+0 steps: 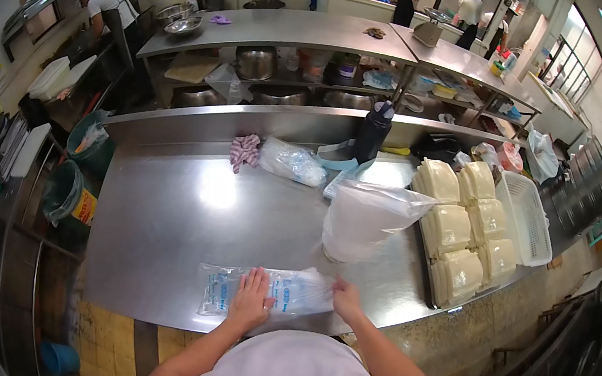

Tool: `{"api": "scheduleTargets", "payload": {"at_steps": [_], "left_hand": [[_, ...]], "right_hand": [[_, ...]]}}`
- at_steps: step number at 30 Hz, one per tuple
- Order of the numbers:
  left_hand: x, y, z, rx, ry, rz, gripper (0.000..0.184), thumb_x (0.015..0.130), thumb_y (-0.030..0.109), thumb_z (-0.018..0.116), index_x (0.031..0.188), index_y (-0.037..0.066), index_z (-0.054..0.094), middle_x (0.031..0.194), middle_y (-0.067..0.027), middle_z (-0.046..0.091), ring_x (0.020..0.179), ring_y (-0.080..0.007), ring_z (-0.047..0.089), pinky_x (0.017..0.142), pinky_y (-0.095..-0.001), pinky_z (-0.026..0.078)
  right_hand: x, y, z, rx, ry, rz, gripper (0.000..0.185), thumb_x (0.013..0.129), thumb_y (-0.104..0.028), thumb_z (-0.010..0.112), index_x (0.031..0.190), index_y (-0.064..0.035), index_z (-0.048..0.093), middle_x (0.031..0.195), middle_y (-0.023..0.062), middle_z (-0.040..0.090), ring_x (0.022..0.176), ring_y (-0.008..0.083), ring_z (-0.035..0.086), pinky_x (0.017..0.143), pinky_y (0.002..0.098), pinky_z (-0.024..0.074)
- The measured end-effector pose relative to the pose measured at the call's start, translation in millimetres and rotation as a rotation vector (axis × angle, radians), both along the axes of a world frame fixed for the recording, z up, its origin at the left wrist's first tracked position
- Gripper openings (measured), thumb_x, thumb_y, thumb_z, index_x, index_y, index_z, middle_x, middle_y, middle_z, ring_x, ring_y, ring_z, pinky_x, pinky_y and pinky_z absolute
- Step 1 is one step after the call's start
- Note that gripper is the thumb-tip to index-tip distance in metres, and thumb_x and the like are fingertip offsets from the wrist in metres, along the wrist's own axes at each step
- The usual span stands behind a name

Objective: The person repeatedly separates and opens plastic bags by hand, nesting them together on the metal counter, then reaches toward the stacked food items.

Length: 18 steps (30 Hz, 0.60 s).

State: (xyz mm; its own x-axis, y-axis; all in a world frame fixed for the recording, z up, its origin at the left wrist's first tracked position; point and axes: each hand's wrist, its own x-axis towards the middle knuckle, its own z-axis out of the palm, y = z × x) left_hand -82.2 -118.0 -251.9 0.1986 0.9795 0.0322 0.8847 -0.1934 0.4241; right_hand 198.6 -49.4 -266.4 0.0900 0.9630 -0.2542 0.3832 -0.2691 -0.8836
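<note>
Blue print on the clear plastic pack [292,291] is too small to read. The pack lies beneath the left hand [251,300], palm down, fingers extended. Apart from it, the right hand [347,301] curls at the pack's right end, its grip unclear. The table's [147,243] surface stretches leftward; a white bag [361,227] stands just beyond the right hand.

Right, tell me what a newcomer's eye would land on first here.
Most likely the cream-coloured wrapped stacks, set out in two columns at the right of the steel table. Next would come the whitish plastic bag standing upright just left of them, its top drawn out to a point towards the stacks. Then the clear packet with blue print, lying flat at the table's near edge.
</note>
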Motion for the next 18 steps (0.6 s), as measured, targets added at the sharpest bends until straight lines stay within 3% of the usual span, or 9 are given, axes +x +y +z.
{"api": "scheduleTargets", "payload": {"at_steps": [1,4,6,9,12,14,16,18], "left_hand": [[0,0,0,0.005,0.008,-0.006,0.071,0.097,0.036,0.056,0.150,-0.007,0.037,0.160,-0.0270,0.030,0.151,-0.0412,0.024,0.123,-0.0558,0.015],[0,1,-1,-0.002,0.020,-0.003,0.072,0.096,0.038,0.056,0.149,-0.008,0.038,0.160,-0.0268,0.030,0.151,-0.0412,0.024,0.124,-0.0547,0.014],[3,4,6,-0.051,0.002,0.008,0.072,0.097,0.039,0.056,0.148,-0.008,0.039,0.159,-0.0267,0.032,0.151,-0.0412,0.024,0.124,-0.0541,0.013],[22,19,37,-0.038,-0.088,0.098,0.069,0.094,0.034,0.064,0.147,-0.005,0.042,0.156,-0.0258,0.039,0.148,-0.0409,0.032,0.123,-0.0510,0.020],[66,46,128,-0.023,-0.668,-0.043,0.065,0.089,0.021,0.075,0.143,-0.003,0.048,0.151,-0.0248,0.045,0.143,-0.0347,0.041,0.119,-0.0448,0.030],[97,61,194,-0.166,-0.953,-0.197,0.061,0.087,0.014,0.078,0.140,-0.001,0.052,0.145,-0.0196,0.053,0.137,-0.0280,0.049,0.114,-0.0414,0.037],[123,70,210,-0.322,-1.135,-0.311,0.053,0.088,0.012,0.077,0.135,0.000,0.056,0.136,-0.0141,0.059,0.127,-0.0221,0.054,0.111,-0.0389,0.041],[138,80,210,-0.491,-1.209,-0.372,0.041,0.091,0.013,0.075,0.128,0.001,0.061,0.124,-0.0084,0.063,0.116,-0.0167,0.059,0.110,-0.0373,0.042]], "right_hand": [[9,-2,2,0.099,-0.049,-0.081,0.024,0.098,-0.020,0.065,0.100,0.0021,0.073,0.072,0.0021,0.064,0.060,0.0114,0.054,0.058,0.0314,0.0467],[39,-4,33,0.075,0.402,-0.337,0.017,0.098,-0.015,0.065,0.099,-0.0002,0.073,0.074,0.0021,0.065,0.063,0.0105,0.056,0.060,0.0288,0.0480],[59,-9,68,0.059,0.309,-0.247,0.013,0.097,-0.012,0.066,0.097,0.0001,0.071,0.076,0.0032,0.067,0.065,0.0103,0.059,0.063,0.0272,0.0498],[63,-11,140,0.170,0.266,-0.138,0.012,0.096,-0.009,0.067,0.089,0.0009,0.069,0.075,0.0039,0.068,0.068,0.0103,0.063,0.065,0.0260,0.0510],[54,-11,188,0.238,0.336,0.006,0.016,0.095,-0.007,0.067,0.082,0.0006,0.068,0.070,0.0034,0.067,0.065,0.0101,0.062,0.061,0.0274,0.0501],[48,-13,218,0.274,0.279,0.109,0.016,0.095,-0.006,0.067,0.081,0.0002,0.069,0.066,0.0041,0.066,0.062,0.0104,0.061,0.057,0.0287,0.0492],[45,-13,246,0.329,0.089,0.204,0.014,0.094,-0.005,0.067,0.082,0.0000,0.070,0.063,0.0059,0.065,0.058,0.0113,0.059,0.054,0.0296,0.0484],[44,-6,235,0.532,-0.062,0.163,0.019,0.096,-0.012,0.067,0.081,-0.0006,0.070,0.063,0.0082,0.065,0.056,0.0126,0.059,0.052,0.0308,0.0475]]}}
